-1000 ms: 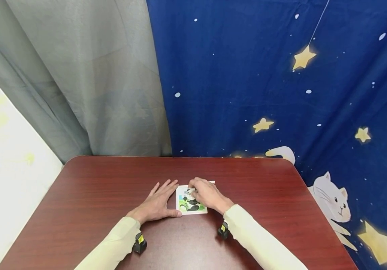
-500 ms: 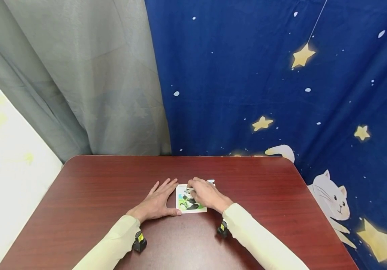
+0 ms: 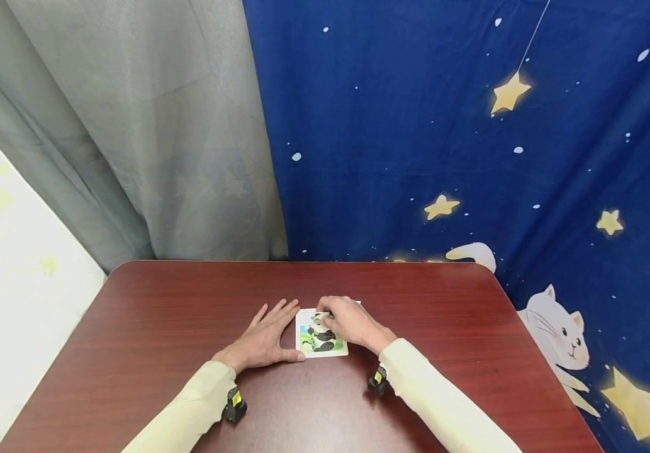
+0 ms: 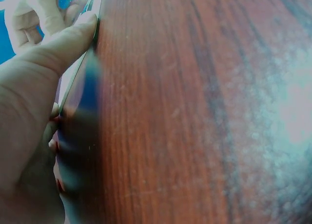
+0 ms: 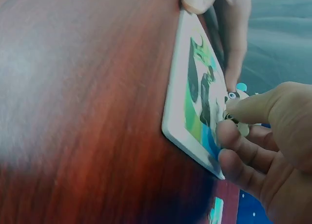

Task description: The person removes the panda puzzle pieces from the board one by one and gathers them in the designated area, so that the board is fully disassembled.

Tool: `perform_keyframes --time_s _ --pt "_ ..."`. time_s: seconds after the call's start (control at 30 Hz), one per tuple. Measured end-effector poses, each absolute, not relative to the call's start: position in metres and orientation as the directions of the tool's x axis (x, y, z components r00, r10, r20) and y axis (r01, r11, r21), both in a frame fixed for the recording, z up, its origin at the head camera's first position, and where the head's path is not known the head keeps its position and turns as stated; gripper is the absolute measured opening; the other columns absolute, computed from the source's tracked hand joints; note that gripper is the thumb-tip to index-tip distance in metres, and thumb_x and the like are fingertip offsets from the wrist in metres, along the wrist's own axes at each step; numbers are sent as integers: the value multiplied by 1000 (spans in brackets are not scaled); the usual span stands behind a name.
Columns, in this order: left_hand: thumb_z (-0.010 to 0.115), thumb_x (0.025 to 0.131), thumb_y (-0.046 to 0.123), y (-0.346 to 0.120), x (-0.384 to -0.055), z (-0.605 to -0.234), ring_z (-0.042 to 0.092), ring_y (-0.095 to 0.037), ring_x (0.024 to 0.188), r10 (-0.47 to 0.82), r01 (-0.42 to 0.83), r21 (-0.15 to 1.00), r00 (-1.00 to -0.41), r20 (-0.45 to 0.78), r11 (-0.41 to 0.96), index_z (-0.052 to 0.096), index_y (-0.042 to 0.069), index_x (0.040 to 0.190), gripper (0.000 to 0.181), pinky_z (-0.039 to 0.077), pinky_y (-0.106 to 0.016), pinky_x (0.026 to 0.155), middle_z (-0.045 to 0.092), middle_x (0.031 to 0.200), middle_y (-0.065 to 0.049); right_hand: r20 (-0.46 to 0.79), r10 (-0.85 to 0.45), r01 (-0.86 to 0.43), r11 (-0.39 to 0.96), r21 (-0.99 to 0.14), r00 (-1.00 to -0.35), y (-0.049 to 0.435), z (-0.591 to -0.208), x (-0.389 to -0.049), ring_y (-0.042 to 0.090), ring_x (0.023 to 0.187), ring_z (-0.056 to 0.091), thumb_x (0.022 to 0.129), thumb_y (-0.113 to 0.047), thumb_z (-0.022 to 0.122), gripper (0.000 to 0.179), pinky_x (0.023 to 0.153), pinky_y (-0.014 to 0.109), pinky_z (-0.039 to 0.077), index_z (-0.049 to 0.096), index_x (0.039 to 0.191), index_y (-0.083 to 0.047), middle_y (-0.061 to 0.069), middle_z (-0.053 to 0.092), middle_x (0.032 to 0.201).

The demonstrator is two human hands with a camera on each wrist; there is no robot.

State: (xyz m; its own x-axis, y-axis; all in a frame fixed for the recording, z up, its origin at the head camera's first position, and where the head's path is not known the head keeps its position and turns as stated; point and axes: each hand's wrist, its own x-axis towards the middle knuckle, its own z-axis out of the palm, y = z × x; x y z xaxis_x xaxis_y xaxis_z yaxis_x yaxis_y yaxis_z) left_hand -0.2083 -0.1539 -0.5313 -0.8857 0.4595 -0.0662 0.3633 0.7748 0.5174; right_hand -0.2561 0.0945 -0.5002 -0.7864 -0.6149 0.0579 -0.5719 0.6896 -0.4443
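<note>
A small white-framed panda jigsaw puzzle (image 3: 320, 347) lies flat on the table. My left hand (image 3: 265, 340) rests palm down along its left side, fingers spread, the thumb tip (image 4: 87, 20) at the near left corner of the frame. Over the puzzle's upper right part is my right hand (image 3: 353, 322), fingers curled. In the right wrist view the right hand (image 5: 282, 131) pinches a puzzle piece (image 5: 233, 95) showing the panda's face between thumb and fingers, close over the board. Part of that piece is hidden by the thumb.
Another puzzle piece (image 5: 216, 212) lies on the table just right of the board, mostly hidden behind the right hand in the head view. The dark red wooden table (image 3: 189, 296) ends at curtains (image 3: 211, 157) behind it.
My right hand has shifted slightly right, showing more of the panda's face and covering more of the loose piece beyond it. The left hand stays in place.
</note>
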Motion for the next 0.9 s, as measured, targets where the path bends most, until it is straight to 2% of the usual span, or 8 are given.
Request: perform_keyframes --time_s 0.23,0.47,0.67,0.9 --pt "80 85 66 -152 -209 -532 18 -35 168 456 361 520 -888 -63 774 34 7 167 111 8 -66 134 27 179 -8 53 -565 -515 705 -487 -823 112 -495 -260 8 82 63 105 -21 67 12 77 30 55 77 112 -18 -4 77 101" --pt "81 85 63 -153 -206 -529 17 -36 168 456 357 529 -888 -65 770 34 6 167 111 8 -66 134 27 178 -9 8 -507 -434 730 -527 -862 141 -493 -265 4 59 58 105 -18 67 11 58 24 48 77 110 -17 -2 71 83" --pt "81 86 62 -154 -205 -528 18 -38 168 460 368 534 -887 -45 761 34 4 167 110 8 -67 134 28 178 -11 12 -455 -386 742 -548 -890 165 -490 -269 4 58 58 103 -14 69 5 54 22 46 74 101 -14 -3 69 77" --pt "81 85 63 -153 -205 -528 18 -39 168 466 377 542 -884 -31 751 35 3 166 111 9 -67 134 29 178 -12 -15 -416 -338 759 -557 -909 183 -490 -273 5 58 58 102 -13 70 4 54 22 46 73 99 -13 0 72 79"
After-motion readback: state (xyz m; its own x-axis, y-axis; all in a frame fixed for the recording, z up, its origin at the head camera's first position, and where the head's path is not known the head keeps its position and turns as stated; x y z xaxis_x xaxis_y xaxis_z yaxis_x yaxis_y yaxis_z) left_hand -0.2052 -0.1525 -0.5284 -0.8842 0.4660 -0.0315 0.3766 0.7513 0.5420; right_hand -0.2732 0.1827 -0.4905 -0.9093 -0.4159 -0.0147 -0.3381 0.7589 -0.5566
